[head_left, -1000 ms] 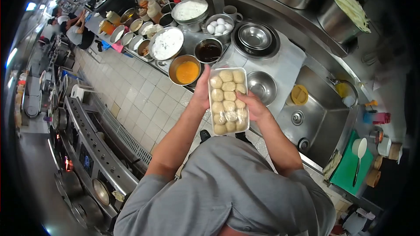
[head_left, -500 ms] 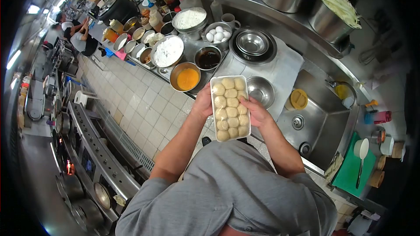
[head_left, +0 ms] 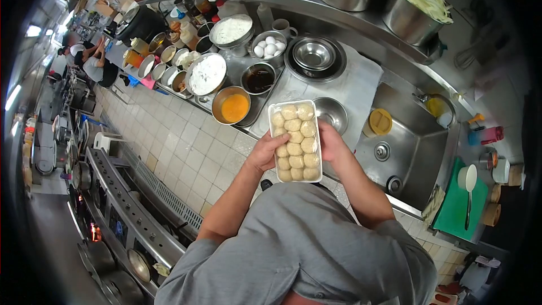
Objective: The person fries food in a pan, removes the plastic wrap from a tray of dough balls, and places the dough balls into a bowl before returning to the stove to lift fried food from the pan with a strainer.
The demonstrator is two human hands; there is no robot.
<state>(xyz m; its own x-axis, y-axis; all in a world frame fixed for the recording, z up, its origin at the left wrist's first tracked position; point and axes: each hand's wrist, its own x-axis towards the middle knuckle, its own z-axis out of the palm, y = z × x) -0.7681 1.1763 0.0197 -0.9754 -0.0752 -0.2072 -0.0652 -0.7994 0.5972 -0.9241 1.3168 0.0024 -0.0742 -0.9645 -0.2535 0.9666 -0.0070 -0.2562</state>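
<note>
Between my hands is a white tray of pale round balls (head_left: 295, 146), wrapped in clear film and lying in rows. My left hand (head_left: 266, 151) grips its left side, with the thumb over the top of the balls. On the right side my right hand (head_left: 334, 144) holds the edge, its fingers mostly hidden behind the tray. Just past the tray, a steel bowl (head_left: 330, 115) rests on the counter. To the left of it stands a bowl of orange-yellow liquid (head_left: 232, 106), and behind that a bowl of dark sauce (head_left: 258, 78).
Bowls of white powder (head_left: 206, 74), a bowl of eggs (head_left: 269, 46) and nested steel bowls (head_left: 314, 56) crowd the counter. A sink (head_left: 415, 152) lies to my right, a stove (head_left: 121, 203) to my left. An overhead shelf (head_left: 305, 1) carries pots. Two people (head_left: 96, 59) stand far left.
My left thumb has come onto the top of the tray, while my right thumb has left it and the right fingers have slipped behind the edge. The view has shifted slightly.
</note>
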